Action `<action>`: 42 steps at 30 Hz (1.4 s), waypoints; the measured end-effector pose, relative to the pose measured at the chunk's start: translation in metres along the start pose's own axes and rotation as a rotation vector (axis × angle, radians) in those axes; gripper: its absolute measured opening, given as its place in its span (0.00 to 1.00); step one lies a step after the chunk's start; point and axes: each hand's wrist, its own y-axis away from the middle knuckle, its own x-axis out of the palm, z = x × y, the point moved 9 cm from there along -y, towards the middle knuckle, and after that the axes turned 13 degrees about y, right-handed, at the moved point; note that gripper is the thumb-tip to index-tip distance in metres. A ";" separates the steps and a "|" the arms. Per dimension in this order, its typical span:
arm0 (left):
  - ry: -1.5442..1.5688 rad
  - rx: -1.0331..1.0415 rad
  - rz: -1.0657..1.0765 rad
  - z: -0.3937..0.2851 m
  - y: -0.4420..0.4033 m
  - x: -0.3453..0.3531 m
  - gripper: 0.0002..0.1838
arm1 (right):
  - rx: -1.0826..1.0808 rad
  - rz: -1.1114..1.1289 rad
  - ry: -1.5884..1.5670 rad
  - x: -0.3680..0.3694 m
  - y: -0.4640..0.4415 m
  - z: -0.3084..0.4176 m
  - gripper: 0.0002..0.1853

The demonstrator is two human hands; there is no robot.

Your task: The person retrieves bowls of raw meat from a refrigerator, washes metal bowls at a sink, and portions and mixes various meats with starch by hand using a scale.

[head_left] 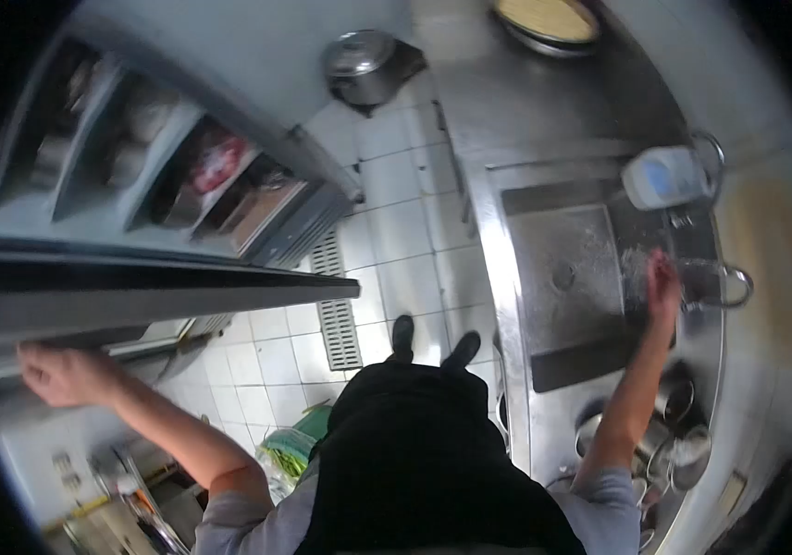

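On the left, my left hand is closed against the outer side of the opened refrigerator door; the exact part in its grip is hidden. My right hand reaches over the far side of the metal sink, beneath the curved tap. Water splashes around its fingertips. That hand is seen edge-on and slightly blurred, with its fingers extended and no object visible in it. A white jug with a blue label stands behind the sink, beyond my right hand.
Refrigerator shelves hold containers and a red-and-white bag. A lidded pot stands by the far wall. A round pan with yellowish contents rests on the counter. Several metal pots crowd the near counter. A drain grate crosses the tiled floor.
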 end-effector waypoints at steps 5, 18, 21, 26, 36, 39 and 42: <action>0.068 -0.106 -0.048 -0.013 0.006 -0.010 0.24 | -0.054 -0.035 -0.451 -0.093 -0.009 -0.011 0.21; 0.033 -0.158 0.007 0.002 0.000 -0.034 0.25 | -0.415 0.168 -1.234 -0.117 -0.005 0.010 0.34; 0.085 -0.149 -0.003 0.004 0.000 -0.036 0.24 | -0.519 0.095 -1.362 -0.120 0.008 0.045 0.33; 0.260 -0.263 -0.029 0.026 0.002 -0.051 0.20 | -0.652 0.369 -0.938 -0.140 0.012 0.073 0.29; 0.199 -0.140 0.016 0.054 -0.002 -0.116 0.16 | -0.094 -0.116 0.646 0.004 0.086 -0.108 0.10; 0.593 -0.253 -0.042 0.074 0.003 -0.132 0.15 | -0.034 0.154 1.006 0.091 0.097 -0.168 0.19; 0.233 -0.050 -0.019 0.080 0.007 -0.161 0.19 | -0.053 0.215 1.248 0.187 0.141 -0.164 0.31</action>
